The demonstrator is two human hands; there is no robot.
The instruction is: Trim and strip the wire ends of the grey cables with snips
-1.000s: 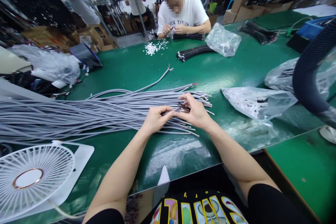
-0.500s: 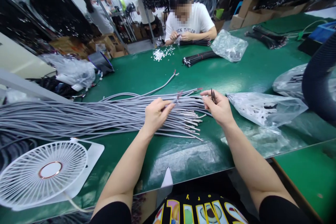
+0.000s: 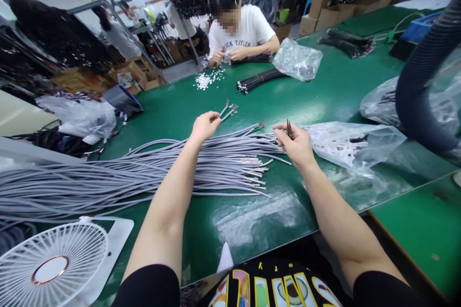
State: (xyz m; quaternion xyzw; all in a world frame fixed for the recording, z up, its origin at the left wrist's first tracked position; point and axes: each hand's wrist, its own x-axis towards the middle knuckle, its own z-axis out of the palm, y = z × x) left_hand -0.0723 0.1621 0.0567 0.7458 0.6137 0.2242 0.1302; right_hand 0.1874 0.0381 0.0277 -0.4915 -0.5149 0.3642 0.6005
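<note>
Over the far side of the cable pile, my left hand [image 3: 205, 127] is closed on a grey cable [image 3: 227, 114] whose stripped end shows reddish and pale wires. A second cable end with bare wires lies right beside it; whether my fingers hold that one too, I cannot tell. Many grey cables [image 3: 169, 168] spread across the table, their pale, frayed ends pointing right. By those ends my right hand [image 3: 296, 144] grips a small dark two-pointed tool [image 3: 289, 128], its tips up. The palm hides the rest of it, so its exact kind is unclear.
A white fan [image 3: 50, 268] stands at the front left. To the right are a clear bag [image 3: 353, 144] of white pieces and a thick dark hose [image 3: 414, 81]. Across the green table [image 3: 187, 100], a person works near black cable bundles [image 3: 259, 80] and white bits [image 3: 205, 80].
My left hand has moved up and away with the cable, from over the pile to the loose cable end at the far side. My right hand keeps the tool near the cable ends.
</note>
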